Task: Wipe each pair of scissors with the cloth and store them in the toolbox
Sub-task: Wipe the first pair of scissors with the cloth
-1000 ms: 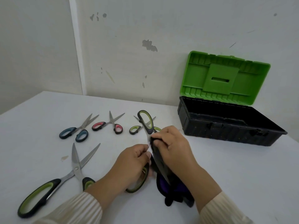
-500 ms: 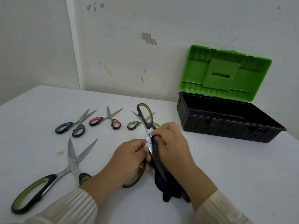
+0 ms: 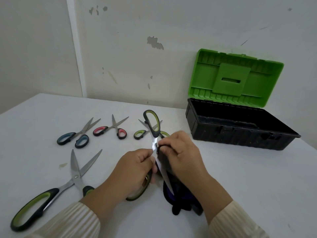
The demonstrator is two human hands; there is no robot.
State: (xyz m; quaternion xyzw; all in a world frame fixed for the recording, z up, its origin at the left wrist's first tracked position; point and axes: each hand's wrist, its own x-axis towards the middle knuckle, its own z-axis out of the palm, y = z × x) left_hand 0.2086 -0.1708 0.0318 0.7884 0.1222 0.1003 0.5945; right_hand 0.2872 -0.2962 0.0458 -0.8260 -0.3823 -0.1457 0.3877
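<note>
My left hand (image 3: pixel 135 170) grips a large pair of green-and-black scissors (image 3: pixel 152 124) near the pivot, spread open with one handle up and one blade pointing down. My right hand (image 3: pixel 180 152) presses a dark purple-black cloth (image 3: pixel 181 201) against that blade. On the table lie another large green pair (image 3: pixel 51 191), a blue-handled pair (image 3: pixel 77 137), a pink-handled pair (image 3: pixel 111 130) and a small green pair (image 3: pixel 140 133), partly hidden behind the held one. The black toolbox (image 3: pixel 240 133) stands open at the right, its green lid (image 3: pixel 235 78) up.
A white table (image 3: pixel 248 177) runs to a scuffed white wall behind. A small stain (image 3: pixel 62 165) marks the table left of the hands. The toolbox interior looks empty from here.
My right hand with the cloth has slid slightly along the blade toward the pivot. The view has shifted a little; the other scissors lie as before.
</note>
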